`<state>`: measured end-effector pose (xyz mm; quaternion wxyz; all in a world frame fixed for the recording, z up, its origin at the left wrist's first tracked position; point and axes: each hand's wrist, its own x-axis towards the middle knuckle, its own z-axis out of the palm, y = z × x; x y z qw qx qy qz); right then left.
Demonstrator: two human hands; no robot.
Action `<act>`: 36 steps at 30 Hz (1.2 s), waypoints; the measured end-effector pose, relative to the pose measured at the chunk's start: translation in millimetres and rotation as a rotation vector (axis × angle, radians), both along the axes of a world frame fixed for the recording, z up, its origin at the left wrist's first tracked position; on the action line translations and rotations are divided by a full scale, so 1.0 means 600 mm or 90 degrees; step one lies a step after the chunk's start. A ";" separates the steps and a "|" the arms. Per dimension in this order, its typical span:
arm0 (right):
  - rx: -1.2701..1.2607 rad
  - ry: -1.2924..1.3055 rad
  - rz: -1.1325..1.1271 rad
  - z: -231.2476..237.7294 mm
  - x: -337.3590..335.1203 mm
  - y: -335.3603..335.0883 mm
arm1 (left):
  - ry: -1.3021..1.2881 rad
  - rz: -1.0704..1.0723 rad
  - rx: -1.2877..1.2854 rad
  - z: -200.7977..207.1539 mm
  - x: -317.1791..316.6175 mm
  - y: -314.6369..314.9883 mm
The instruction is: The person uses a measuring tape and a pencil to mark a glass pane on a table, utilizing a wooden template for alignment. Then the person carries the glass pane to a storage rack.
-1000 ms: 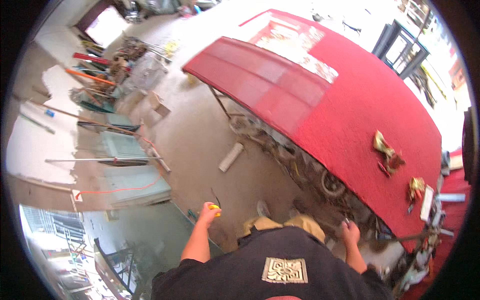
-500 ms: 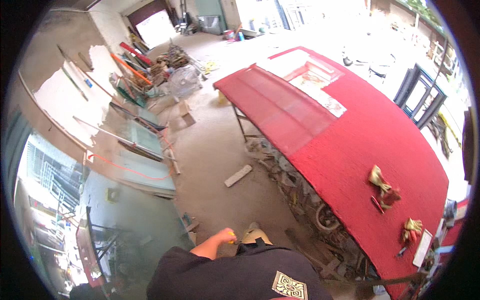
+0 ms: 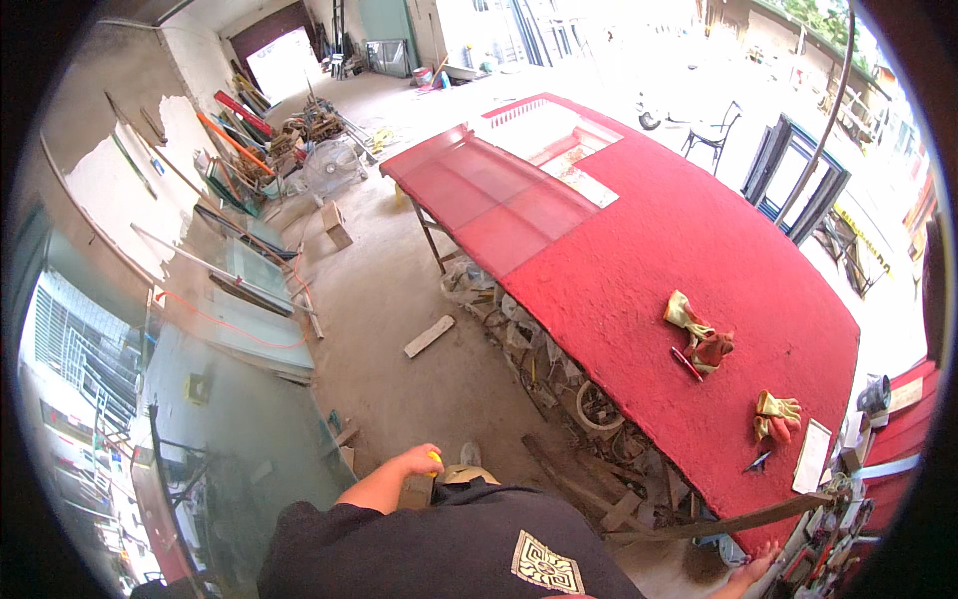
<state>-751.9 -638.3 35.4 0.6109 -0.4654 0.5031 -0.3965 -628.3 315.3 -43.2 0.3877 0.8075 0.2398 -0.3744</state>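
Low in the middle, my left hand (image 3: 414, 461) is closed around a small yellow object (image 3: 435, 456); most of it is hidden, so its kind cannot be told. At the lower right, my right hand (image 3: 755, 570) has its fingers stretched out, with nothing visible in them. It is beside the near corner of a large red-covered table (image 3: 679, 240), close to a cluttered row of tools (image 3: 823, 544). On that table lie two pairs of work gloves (image 3: 711, 349) (image 3: 776, 415), a red pen-like tool (image 3: 687, 363), small dark pliers (image 3: 757, 461) and a white strip (image 3: 812, 455).
A clear glass pane (image 3: 499, 195) covers the table's far left part. Glass sheets (image 3: 244, 329) lean along the left wall. A short board (image 3: 429, 336) lies on the floor, near a cardboard box (image 3: 335, 225) and a fan (image 3: 332, 168). Scraps (image 3: 519, 329) fill the space under the table.
The view has turned right, so the table sits further left in it. My right hand has come into view at the lower right. My left hand still grips the yellow object.
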 end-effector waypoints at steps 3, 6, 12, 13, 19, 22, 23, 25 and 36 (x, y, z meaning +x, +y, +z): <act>0.015 -0.009 0.043 -0.028 0.046 0.017 | -0.020 -0.027 -0.010 0.021 -0.012 -0.004; 0.036 -0.018 0.071 -0.055 0.090 0.053 | -0.057 -0.108 0.046 -0.002 -0.039 -0.004; 0.028 -0.008 0.119 -0.040 0.113 0.087 | 0.063 -0.107 -0.001 -0.083 -0.124 0.014; 0.026 -0.004 0.132 -0.039 0.116 0.093 | 0.099 -0.118 -0.018 -0.095 -0.141 0.022; 0.014 0.002 0.209 -0.040 0.121 0.144 | 0.110 -0.080 0.028 -0.145 -0.236 0.064; -0.035 -0.018 0.280 -0.011 0.131 0.183 | 0.110 -0.103 0.043 -0.103 -0.189 0.038; -0.047 -0.033 0.323 -0.010 0.140 0.204 | 0.109 -0.086 0.051 -0.101 -0.191 0.051; -0.106 -0.065 0.443 -0.004 0.174 0.255 | 0.101 -0.059 0.048 -0.079 -0.177 0.051; -0.718 0.040 0.841 0.332 0.380 0.753 | -0.015 -0.065 -0.051 -0.033 -0.068 0.071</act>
